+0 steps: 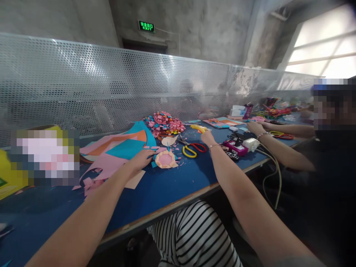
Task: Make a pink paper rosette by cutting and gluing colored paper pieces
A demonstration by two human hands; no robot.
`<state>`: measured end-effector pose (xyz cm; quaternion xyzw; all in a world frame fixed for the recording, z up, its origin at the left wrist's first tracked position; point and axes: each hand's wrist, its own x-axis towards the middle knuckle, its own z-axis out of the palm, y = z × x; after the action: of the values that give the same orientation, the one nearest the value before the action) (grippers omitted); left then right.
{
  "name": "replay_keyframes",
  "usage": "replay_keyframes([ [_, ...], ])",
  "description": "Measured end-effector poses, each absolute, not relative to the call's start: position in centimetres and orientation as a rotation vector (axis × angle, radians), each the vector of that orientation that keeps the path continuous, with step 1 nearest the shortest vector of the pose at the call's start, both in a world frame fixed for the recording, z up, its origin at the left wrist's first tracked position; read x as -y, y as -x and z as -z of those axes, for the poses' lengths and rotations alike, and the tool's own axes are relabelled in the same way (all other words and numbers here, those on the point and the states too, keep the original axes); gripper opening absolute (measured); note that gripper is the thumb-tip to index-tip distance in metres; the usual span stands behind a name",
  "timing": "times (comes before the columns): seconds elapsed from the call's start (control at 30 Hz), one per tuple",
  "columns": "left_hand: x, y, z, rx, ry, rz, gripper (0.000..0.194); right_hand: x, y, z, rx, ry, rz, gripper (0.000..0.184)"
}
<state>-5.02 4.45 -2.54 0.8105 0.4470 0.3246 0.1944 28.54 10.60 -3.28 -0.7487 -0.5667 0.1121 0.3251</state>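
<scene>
My left hand (142, 158) lies flat with fingers stretched out on the blue table (172, 189), touching pink paper beside a round paper piece (165, 158) with a pink middle and peach rim. My right hand (208, 137) reaches far out over the table and closes round the end of a yellow glue gun (199, 128). Yellow-handled scissors (188, 149) and red-handled scissors (198, 146) lie just left of my right wrist.
Large sheets of teal, pink and orange paper (122, 146) spread at left. A heap of small folded paper pieces (164, 124) sits at the back. A pink device (237, 148) and a white plug block (251, 144) lie at right, where another person's hands (254, 127) work. A perforated metal screen (111, 85) backs the table.
</scene>
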Motion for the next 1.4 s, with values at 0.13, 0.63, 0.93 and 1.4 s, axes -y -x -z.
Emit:
replay_keyframes([
  [0.13, -4.7, 5.0, 2.9, -1.260, -2.437, -0.713, 0.023, -11.2, -27.5, 2.8, 1.377, 1.859, -0.365, 0.045],
  [0.63, -2.3, 3.4, 0.3, -1.411, -1.583, -1.329, 0.024, -8.6, -23.8, 1.0, 1.506, 1.232, -0.297, 0.035],
  [0.93, -1.6, 2.1, 0.4, -1.269, -1.246, -1.475, 0.027, -6.9, -22.2, 0.5, 1.736, 1.208, -0.140, 0.027],
  [1.4, -1.5, 1.7, 0.2, -1.299, -1.273, -1.485, 0.022, -6.6, -20.4, 1.2, 1.715, 1.461, 0.074, 0.030],
])
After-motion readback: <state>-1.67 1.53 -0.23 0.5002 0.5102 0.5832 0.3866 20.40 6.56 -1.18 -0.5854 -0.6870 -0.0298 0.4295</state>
